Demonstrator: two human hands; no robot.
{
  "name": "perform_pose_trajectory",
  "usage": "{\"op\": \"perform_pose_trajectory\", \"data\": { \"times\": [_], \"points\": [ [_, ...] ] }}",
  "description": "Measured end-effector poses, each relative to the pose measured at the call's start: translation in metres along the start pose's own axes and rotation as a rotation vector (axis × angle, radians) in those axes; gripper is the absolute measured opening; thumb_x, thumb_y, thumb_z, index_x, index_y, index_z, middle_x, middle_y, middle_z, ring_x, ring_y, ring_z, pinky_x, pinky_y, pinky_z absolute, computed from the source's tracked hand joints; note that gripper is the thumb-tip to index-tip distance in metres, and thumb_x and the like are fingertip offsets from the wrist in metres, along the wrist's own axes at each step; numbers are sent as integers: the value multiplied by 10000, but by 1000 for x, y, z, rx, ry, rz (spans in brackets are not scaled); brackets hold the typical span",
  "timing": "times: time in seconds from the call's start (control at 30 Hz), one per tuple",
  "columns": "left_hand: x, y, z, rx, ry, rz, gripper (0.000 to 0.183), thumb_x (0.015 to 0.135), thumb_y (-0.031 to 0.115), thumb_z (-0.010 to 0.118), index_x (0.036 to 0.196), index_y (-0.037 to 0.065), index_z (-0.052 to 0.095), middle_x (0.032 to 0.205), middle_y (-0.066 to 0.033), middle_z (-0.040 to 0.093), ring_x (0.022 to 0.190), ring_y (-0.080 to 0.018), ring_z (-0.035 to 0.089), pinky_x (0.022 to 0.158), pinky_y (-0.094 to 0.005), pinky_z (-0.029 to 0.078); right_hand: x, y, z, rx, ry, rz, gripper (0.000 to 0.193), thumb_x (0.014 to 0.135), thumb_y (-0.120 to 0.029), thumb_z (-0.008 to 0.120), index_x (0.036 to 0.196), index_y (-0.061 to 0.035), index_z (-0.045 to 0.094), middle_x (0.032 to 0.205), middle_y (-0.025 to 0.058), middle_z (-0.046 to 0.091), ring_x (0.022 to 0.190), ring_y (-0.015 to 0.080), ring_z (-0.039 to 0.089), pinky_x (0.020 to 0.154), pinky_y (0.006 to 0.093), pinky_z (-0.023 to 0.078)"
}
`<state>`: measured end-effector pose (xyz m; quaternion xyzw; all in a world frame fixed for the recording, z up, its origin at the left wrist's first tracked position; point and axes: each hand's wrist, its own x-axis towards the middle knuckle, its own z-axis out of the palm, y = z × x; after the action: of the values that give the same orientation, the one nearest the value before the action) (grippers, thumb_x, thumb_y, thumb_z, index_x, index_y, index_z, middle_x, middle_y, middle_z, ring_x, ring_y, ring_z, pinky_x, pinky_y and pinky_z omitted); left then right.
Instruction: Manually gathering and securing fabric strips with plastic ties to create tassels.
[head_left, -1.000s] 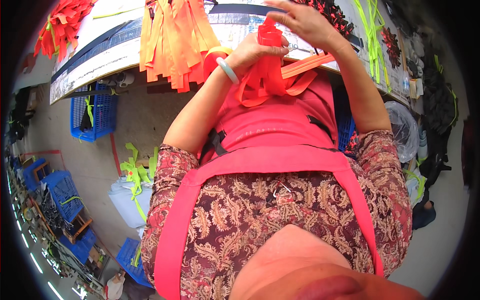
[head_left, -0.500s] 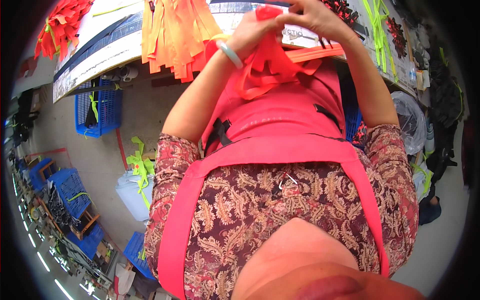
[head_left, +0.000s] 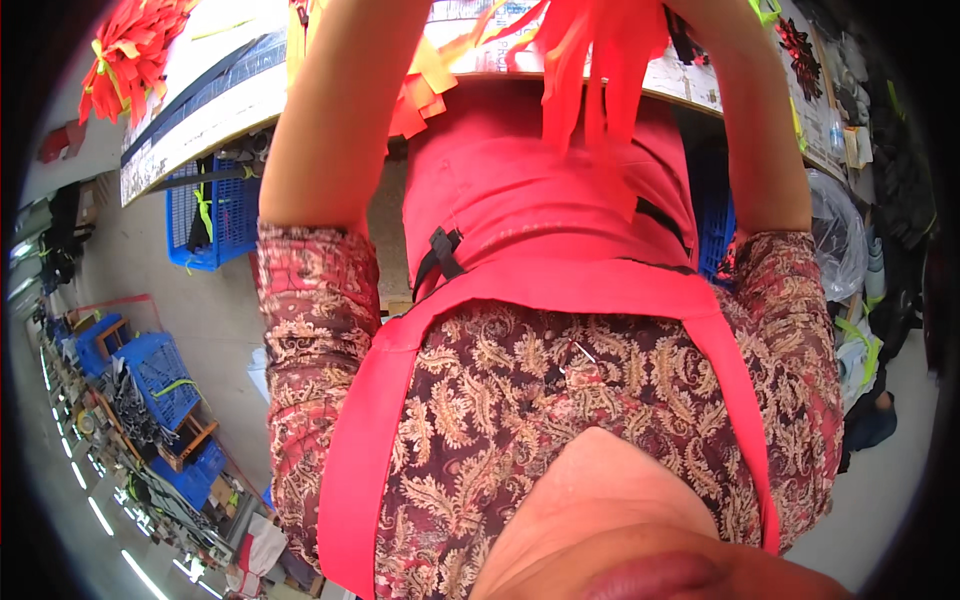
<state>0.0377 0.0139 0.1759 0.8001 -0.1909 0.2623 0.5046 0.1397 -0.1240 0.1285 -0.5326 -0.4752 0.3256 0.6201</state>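
Both forearms stretch away over the table, and my two hands lie beyond the upper edge of the picture. My left forearm [head_left: 335, 130] crosses the table's near edge. On the other side my right forearm [head_left: 755, 130] does the same. Between them a bunch of red-orange fabric strips [head_left: 600, 60] hangs down in front of my pink apron [head_left: 500, 190], its lower ends blurred; what holds it up at the top is hidden. Lighter orange strips [head_left: 425, 90] droop over the table edge beside my left forearm.
The worktable [head_left: 160, 165] has a pale, taped top. A bundle of red strips [head_left: 125, 60] lies at its far left, and dark red pieces [head_left: 797, 50] at the right. Below stand a blue basket [head_left: 212, 220] and, at right, a clear plastic bag [head_left: 835, 235].
My hands have moved forward, away from my body and out of the picture. The red-orange strips, bunched at my apron before, now hang down lengthwise farther forward.
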Motion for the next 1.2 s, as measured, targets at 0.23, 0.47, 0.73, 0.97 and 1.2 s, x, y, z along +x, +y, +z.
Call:
{"op": "perform_pose_trajectory", "data": {
  "times": [0.23,0.47,0.73,0.97,1.2],
  "points": [
    [-42,-36,25,-101,57,-447,290,876,326,677,869,46,603,776,-45,610,741,-120,587,686,-265,468,-1,72,18,-370,-210,149,228,761,-104,742,919,-15,604,850,35,636,781,122,579,646,270,486],
    [-52,-86,-33,-976,320,-463,240,991,276,500,795,139,483,577,83,277,500,-58,308,508,-213,297,-68,149,38,-263,-139,527,320,748,-222,747,962,0,664,827,60,667,779,119,591,742,275,481],
    [-71,-90,-47,-1417,293,-515,302,999,280,482,734,143,438,560,82,269,480,-57,292,491,-210,286,-81,153,48,-213,-131,525,260,767,-191,726,941,-10,659,811,28,645,785,108,555,769,257,457],
    [-87,-73,-111,-1476,514,-271,257,1025,164,376,828,79,516,563,40,254,459,-79,285,476,-226,287,-118,188,33,-510,-347,627,180,771,-171,676,831,-2,668,755,122,656,734,208,624,689,339,477],
    [-107,-30,-136,-1524,302,-402,227,998,177,463,841,24,520,597,49,345,476,-65,316,491,-217,308,-91,169,51,-380,-265,548,212,822,-199,629,908,-7,662,773,96,657,729,182,609,691,316,481]
  ]
}}
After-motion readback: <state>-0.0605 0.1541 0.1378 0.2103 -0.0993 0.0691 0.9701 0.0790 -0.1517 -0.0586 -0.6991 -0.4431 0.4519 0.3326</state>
